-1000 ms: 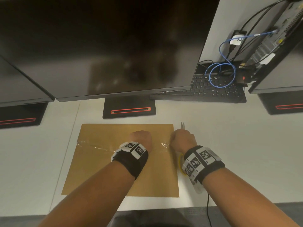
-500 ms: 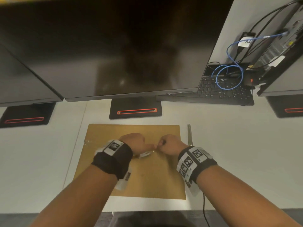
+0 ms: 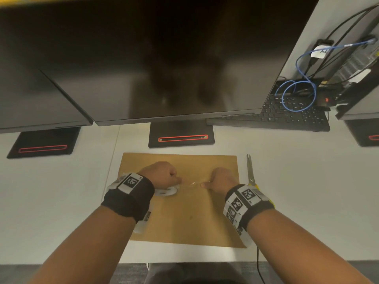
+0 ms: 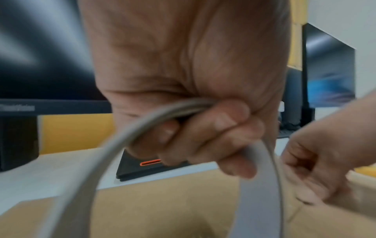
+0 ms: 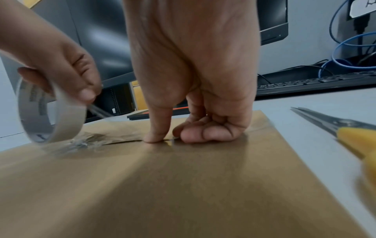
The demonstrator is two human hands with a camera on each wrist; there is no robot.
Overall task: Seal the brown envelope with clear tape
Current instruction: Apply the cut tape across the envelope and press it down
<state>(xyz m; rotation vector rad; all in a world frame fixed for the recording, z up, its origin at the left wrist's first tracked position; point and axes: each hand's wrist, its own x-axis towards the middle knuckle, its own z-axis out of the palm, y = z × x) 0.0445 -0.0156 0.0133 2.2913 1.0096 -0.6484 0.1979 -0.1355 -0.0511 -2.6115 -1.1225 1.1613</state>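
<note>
Our left hand (image 3: 162,174) grips the white-cored roll of clear tape (image 3: 168,190), fingers curled through its ring; printing inside the core is too blurred to read. Just right of it, our right hand (image 3: 218,180), other fingers folded, presses its thumb onto the flat brown paper envelope (image 3: 184,218) on the white worktop (image 3: 307,191). The yellow-handled steel scissors (image 3: 250,173) lie right of that hand, handles partly hidden behind the wristband.
</note>
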